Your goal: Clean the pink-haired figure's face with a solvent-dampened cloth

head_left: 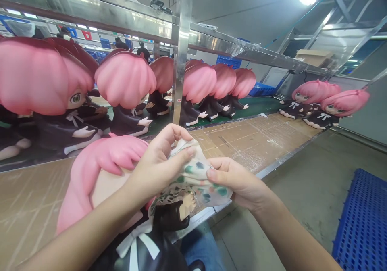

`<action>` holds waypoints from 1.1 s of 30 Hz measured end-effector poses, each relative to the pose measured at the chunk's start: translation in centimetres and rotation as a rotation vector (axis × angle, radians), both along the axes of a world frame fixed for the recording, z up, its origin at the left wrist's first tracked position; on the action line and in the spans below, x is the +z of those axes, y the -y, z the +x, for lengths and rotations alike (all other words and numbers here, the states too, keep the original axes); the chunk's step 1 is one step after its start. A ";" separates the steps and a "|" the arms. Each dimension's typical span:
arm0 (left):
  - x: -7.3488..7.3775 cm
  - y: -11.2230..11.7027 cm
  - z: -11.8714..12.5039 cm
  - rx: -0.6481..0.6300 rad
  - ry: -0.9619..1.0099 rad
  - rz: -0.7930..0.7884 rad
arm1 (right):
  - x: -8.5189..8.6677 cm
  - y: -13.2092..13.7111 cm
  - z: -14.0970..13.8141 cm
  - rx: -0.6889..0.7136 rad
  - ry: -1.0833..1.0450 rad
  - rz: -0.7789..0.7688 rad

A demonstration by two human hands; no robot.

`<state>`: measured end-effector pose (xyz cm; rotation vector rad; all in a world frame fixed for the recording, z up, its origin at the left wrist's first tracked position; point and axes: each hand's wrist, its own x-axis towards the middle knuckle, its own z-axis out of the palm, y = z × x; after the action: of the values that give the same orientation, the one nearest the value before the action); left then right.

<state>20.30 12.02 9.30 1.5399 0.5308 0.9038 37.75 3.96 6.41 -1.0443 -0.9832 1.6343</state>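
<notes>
A thin white cloth [193, 170] with green, dark and reddish smudges is stretched between my hands. My left hand [169, 154] pinches its upper left part between thumb and fingers. On its right side, the thumb and fingers of my right hand [231, 178] are closed round the fabric. Beneath them a large pink-haired figure [105, 158] in black clothes with a white bow [137, 238] lies on its back at the table edge. My left forearm crosses over it and hides much of its face. Its small hand [187, 204] shows just under the cloth.
Several matching figures [125, 79] sit in a row behind a metal post [181, 49] and rail. Two more figures [329, 101] sit at the far right end of the cardboard-covered table [242, 142]. A blue perforated platform [363, 222] lies on the floor at right. People are in the background.
</notes>
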 end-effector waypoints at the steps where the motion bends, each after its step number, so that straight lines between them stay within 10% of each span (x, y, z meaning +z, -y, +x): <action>1: 0.0 0.0 0.0 0.007 0.001 -0.003 | -0.2 0.1 -0.1 -0.001 -0.009 -0.007; 12: 0.2 0.3 -1.4 -0.111 -0.262 0.002 | -0.5 0.2 -1.8 -0.233 -0.010 0.187; 23: 0.1 0.4 -1.4 -0.161 0.067 -0.354 | -0.6 0.8 -2.0 -0.128 -0.076 0.142; 29: -0.3 0.8 -1.7 -0.178 0.117 -0.315 | -1.2 1.3 -3.6 -0.195 -0.290 0.110; 33: -1.5 1.1 -1.6 -0.025 0.048 -0.012 | -1.4 1.3 -5.8 -0.318 -0.458 0.100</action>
<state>18.66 10.90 7.77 1.5068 0.4803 0.9147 31.99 2.63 5.00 -0.6728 -0.5549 1.4522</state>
